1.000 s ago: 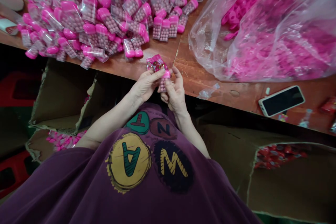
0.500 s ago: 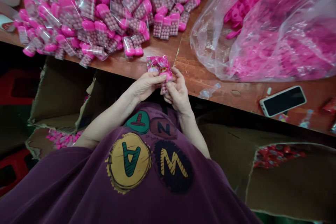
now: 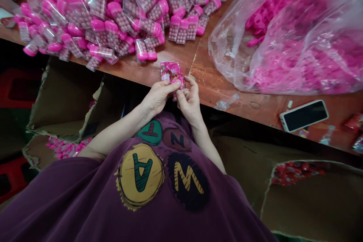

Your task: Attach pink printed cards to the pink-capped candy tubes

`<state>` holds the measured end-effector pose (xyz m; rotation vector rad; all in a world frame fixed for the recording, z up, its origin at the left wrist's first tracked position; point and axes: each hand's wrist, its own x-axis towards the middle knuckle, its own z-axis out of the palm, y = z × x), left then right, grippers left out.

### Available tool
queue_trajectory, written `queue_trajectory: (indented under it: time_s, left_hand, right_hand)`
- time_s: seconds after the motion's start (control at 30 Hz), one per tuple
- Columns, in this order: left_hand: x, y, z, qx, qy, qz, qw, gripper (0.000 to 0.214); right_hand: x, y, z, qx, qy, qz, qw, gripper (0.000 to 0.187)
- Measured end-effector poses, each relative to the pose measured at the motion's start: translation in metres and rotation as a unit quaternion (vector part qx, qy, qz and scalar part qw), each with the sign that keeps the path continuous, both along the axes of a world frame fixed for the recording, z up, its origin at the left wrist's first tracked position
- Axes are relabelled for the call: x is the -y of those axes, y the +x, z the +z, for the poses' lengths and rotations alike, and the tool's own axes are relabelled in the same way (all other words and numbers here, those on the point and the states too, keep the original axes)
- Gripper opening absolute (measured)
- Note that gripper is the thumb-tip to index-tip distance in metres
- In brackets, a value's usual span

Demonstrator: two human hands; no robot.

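- Pinching a packet [image 3: 171,72] between them, the left hand [image 3: 157,96] and right hand [image 3: 189,100] meet just over the near edge of the table [image 3: 170,52], in front of the purple shirt [image 3: 85,204].
- Left fingertips close on the packet's lower edge and right fingertips on its lower right corner. Both hands are clamped on it, knuckles almost touching.
- The fingers cover the packet's lower part, and whatever lies under it between the palms is hidden.
- Just beyond the packet a pile of vials [image 3: 113,7] spreads over the table's left half. They are clear tubes of small balls with pink caps, many in clear wrap.
- To the right a big clear bag [image 3: 241,56] of pink plastic parts slumps on the table, near the hands but apart from them.
- A clear scrap [image 3: 225,103] lies by the table edge, just right of the right hand, and a phone [image 3: 304,115] lies face up further right.
- Below the table an open carton [image 3: 62,98] stands at the left, with pink pieces [image 3: 64,147] under its flap. Another carton [image 3: 312,204] at the right holds red packets [image 3: 292,170].
- The packet is small, flat and glossy pink, with a swirl print and bits of red and green, held upright.
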<state>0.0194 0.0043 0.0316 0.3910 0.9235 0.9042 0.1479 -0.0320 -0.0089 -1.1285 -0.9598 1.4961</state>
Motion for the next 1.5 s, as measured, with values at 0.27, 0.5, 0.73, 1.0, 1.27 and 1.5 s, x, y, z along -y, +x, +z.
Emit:
queue_trajectory:
  time_s: [0.27, 0.5, 0.73, 1.0, 1.27, 1.5]
  left_hand:
    - [0.009, 0.001, -0.003, -0.023, -0.016, 0.018, 0.999, 0.022]
    - [0.011, -0.002, -0.001, -0.050, -0.031, 0.045, 0.997, 0.022]
    - [0.021, -0.005, 0.002, -0.060, -0.001, 0.014, 0.998, 0.024]
    - [0.010, -0.012, -0.002, -0.027, -0.003, 0.060, 0.998, 0.031]
    - [0.014, -0.005, 0.000, -0.022, -0.028, 0.076, 0.996, 0.026]
    - [0.016, -0.014, -0.006, -0.035, 0.000, 0.030, 0.999, 0.023]
  right_hand:
    - [0.001, -0.002, -0.007, -0.017, 0.010, 0.030, 0.999, 0.063]
    - [0.008, -0.004, -0.002, -0.063, 0.001, 0.063, 0.996, 0.072]
    - [0.007, -0.007, -0.002, -0.105, -0.030, 0.065, 0.992, 0.077]
    - [0.008, -0.009, -0.004, -0.040, -0.011, 0.093, 0.995, 0.071]
    - [0.004, -0.018, -0.001, 0.000, -0.006, 0.044, 0.999, 0.069]
    - [-0.002, -0.015, 0.002, -0.042, -0.044, 0.071, 0.996, 0.077]
